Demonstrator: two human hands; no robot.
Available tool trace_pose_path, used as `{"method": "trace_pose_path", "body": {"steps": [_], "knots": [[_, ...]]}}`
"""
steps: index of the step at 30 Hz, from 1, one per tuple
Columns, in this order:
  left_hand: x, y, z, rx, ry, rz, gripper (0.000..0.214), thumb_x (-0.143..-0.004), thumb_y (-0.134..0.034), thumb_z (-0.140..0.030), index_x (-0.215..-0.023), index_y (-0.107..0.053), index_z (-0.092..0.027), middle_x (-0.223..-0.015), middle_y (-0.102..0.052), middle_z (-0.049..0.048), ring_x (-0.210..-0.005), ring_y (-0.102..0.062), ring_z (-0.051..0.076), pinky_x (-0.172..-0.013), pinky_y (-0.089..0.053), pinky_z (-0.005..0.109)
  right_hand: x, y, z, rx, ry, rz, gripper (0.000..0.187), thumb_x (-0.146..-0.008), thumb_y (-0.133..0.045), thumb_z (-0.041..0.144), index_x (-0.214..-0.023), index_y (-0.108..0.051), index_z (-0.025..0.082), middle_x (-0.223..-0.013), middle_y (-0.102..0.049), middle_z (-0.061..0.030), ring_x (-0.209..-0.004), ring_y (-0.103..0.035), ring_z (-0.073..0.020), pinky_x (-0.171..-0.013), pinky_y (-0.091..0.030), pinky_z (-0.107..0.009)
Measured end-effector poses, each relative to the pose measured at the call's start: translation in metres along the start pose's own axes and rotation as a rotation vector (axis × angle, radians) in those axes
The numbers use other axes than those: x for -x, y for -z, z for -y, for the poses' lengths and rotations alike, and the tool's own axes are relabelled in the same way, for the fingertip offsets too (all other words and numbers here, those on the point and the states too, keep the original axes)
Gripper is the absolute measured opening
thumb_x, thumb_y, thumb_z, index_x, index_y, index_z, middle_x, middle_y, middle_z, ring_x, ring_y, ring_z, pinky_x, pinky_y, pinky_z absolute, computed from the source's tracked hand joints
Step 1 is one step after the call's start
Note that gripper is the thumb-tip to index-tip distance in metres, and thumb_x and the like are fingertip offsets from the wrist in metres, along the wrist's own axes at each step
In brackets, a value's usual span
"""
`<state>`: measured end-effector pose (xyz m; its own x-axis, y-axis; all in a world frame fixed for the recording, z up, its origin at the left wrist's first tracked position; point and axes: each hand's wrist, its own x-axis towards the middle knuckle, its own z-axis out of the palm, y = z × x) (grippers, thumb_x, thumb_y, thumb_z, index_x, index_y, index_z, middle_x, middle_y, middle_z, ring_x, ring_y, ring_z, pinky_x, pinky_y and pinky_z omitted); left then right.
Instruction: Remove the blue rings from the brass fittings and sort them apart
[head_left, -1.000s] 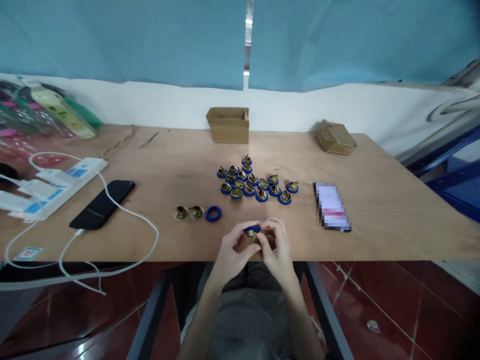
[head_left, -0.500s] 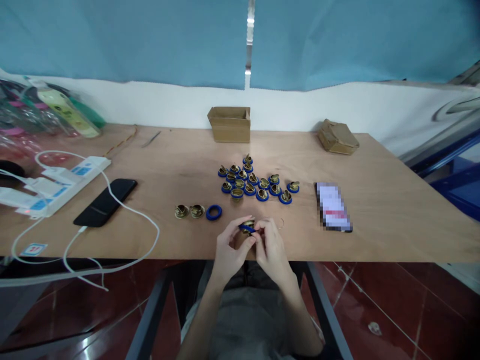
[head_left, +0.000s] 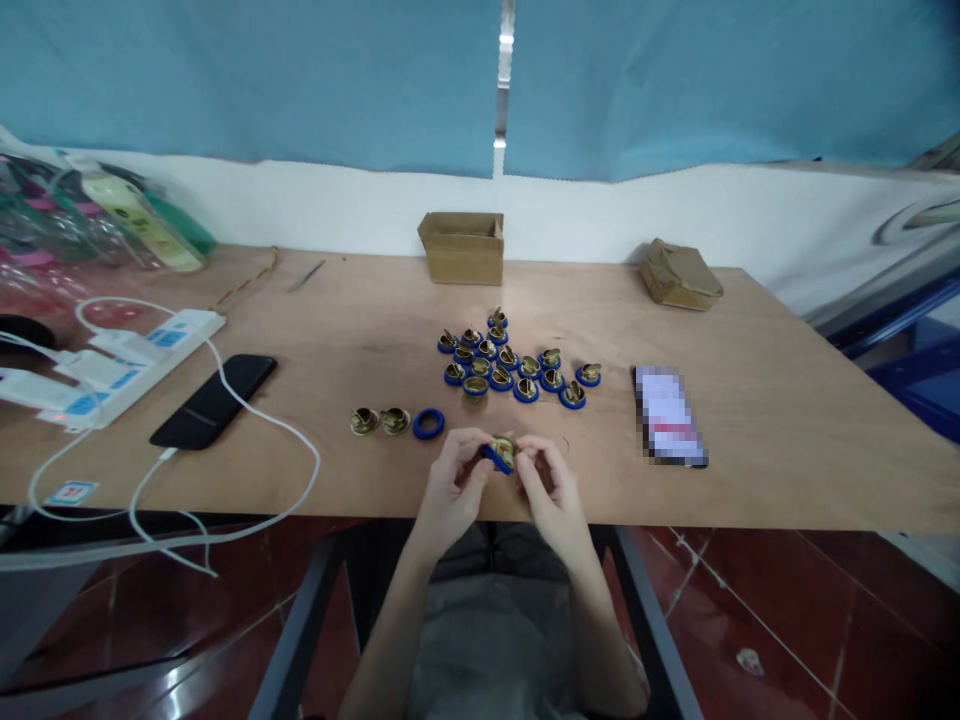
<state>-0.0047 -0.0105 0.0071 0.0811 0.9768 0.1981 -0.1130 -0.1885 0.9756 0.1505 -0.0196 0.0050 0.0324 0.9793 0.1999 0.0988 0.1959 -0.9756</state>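
Between my two hands, just above the table's front part, is a round brass-coloured metal piece (head_left: 505, 449) with a blue ring (head_left: 495, 460) tilted around it. My left hand (head_left: 452, 492) pinches the ring side between thumb and fingers. From the other side, my right hand (head_left: 555, 492) grips the metal edge with thumb and fingertips. Left of my hands lies a loose blue ring (head_left: 429, 424), beside two brass-coloured pieces (head_left: 395, 421) without rings. Beyond my hands, several similar brass-coloured pieces with blue rings (head_left: 526, 390) sit in a loose group.
An open cardboard box (head_left: 465, 262) and a crumpled brown package (head_left: 679, 275) stand at the back. At right lies a phone (head_left: 670, 415) with a blurred screen. On the left are a black phone (head_left: 214, 402), a white power strip (head_left: 135, 368), looping cables and bottles (head_left: 142, 215).
The piece in my hands has been turned so more of its brass-coloured face shows. My right hand has shifted slightly right, its fingers now on the metal edge.
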Motion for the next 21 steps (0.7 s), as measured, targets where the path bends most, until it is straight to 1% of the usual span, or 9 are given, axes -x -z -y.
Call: {"method": "trace_pose_path", "body": {"steps": [2,4,7,8,10,13,15,18,21], "knots": [[0.0,-0.002,-0.001,0.021,-0.002,0.031,0.01,-0.099,-0.059,-0.029,-0.106,-0.058,-0.022,-0.117,-0.076,0.0107,-0.111,-0.073,0.021,-0.093,-0.058,0.032,-0.001,0.002,0.002,-0.1,-0.045,0.052,0.024,-0.101,-0.057,0.045,-0.095,-0.057,0.023,-0.071,-0.051,0.0037,-0.059,-0.049,-0.0123,-0.053,-0.041,-0.024],[0.001,-0.005,-0.002,0.053,0.02,0.055,0.01,-0.099,-0.06,-0.031,-0.101,-0.057,-0.022,-0.12,-0.076,0.0129,-0.114,-0.072,0.022,-0.093,-0.058,0.034,-0.002,0.006,0.003,-0.203,-0.109,0.143,0.031,-0.101,-0.058,0.048,-0.084,-0.05,0.023,-0.065,-0.044,0.0064,-0.054,-0.042,-0.0103,-0.051,-0.035,-0.023],[0.001,-0.006,-0.003,0.073,0.048,0.061,0.012,-0.099,-0.061,-0.032,-0.098,-0.056,-0.022,-0.123,-0.075,0.0146,-0.111,-0.073,0.022,-0.09,-0.059,0.034,-0.002,0.011,0.001,-0.337,-0.209,0.267,0.034,-0.1,-0.061,0.049,-0.082,-0.047,0.023,-0.063,-0.041,0.008,-0.05,-0.035,-0.0084,-0.05,-0.027,-0.023],[0.001,-0.004,-0.003,0.06,0.047,0.055,0.012,-0.098,-0.061,-0.032,-0.097,-0.057,-0.021,-0.124,-0.075,0.0147,-0.109,-0.073,0.022,-0.089,-0.059,0.033,-0.002,0.012,0.0,-0.378,-0.224,0.268,0.034,-0.099,-0.062,0.049,-0.083,-0.048,0.023,-0.063,-0.041,0.0082,-0.049,-0.034,-0.0079,-0.049,-0.026,-0.024],[-0.003,0.004,-0.003,-0.008,0.017,0.005,0.012,-0.097,-0.063,-0.033,-0.097,-0.059,-0.021,-0.123,-0.074,0.014,-0.108,-0.072,0.022,-0.089,-0.059,0.033,-0.003,0.011,-0.003,-0.441,-0.223,0.2,0.034,-0.098,-0.064,0.05,-0.084,-0.049,0.023,-0.065,-0.042,0.0077,-0.048,-0.034,-0.007,-0.049,-0.024,-0.024],[-0.012,0.028,-0.001,-0.216,-0.092,-0.181,0.012,-0.095,-0.065,-0.033,-0.098,-0.062,-0.022,-0.116,-0.074,0.011,-0.108,-0.071,0.022,-0.091,-0.057,0.036,-0.005,0.01,-0.007,-0.474,-0.209,0.057,0.035,-0.095,-0.068,0.05,-0.083,-0.051,0.022,-0.071,-0.046,0.0064,-0.048,-0.035,-0.0061,-0.05,-0.024,-0.025],[-0.022,0.049,0.0,-0.446,-0.192,-0.324,0.012,-0.094,-0.066,-0.033,-0.096,-0.065,-0.022,-0.112,-0.074,0.0098,-0.107,-0.069,0.023,-0.094,-0.055,0.04,-0.006,0.008,-0.008,-0.469,-0.217,0.024,0.036,-0.094,-0.069,0.051,-0.082,-0.052,0.022,-0.071,-0.046,0.0062,-0.049,-0.036,-0.0063,-0.051,-0.024,-0.026],[-0.034,0.075,0.002,-0.868,-0.248,-0.376,0.013,-0.091,-0.068,-0.034,-0.092,-0.07,-0.021,-0.111,-0.073,0.0108,-0.111,-0.065,0.028,-0.103,-0.048,0.048,-0.008,0.006,-0.009,-0.441,-0.22,0.03,0.037,-0.093,-0.07,0.052,-0.081,-0.051,0.022,-0.068,-0.045,0.0066,-0.049,-0.037,-0.007,-0.051,-0.024,-0.026],[-0.041,0.085,0.007,-1.087,-0.235,-0.408,0.016,-0.091,-0.067,-0.035,-0.087,-0.072,-0.021,-0.114,-0.071,0.0135,-0.115,-0.061,0.032,-0.104,-0.045,0.052,-0.008,0.004,-0.009,-0.403,-0.211,0.041,0.036,-0.093,-0.069,0.051,-0.081,-0.051,0.022,-0.065,-0.043,0.0075,-0.049,-0.037,-0.0076,-0.052,-0.025,-0.026]]}}
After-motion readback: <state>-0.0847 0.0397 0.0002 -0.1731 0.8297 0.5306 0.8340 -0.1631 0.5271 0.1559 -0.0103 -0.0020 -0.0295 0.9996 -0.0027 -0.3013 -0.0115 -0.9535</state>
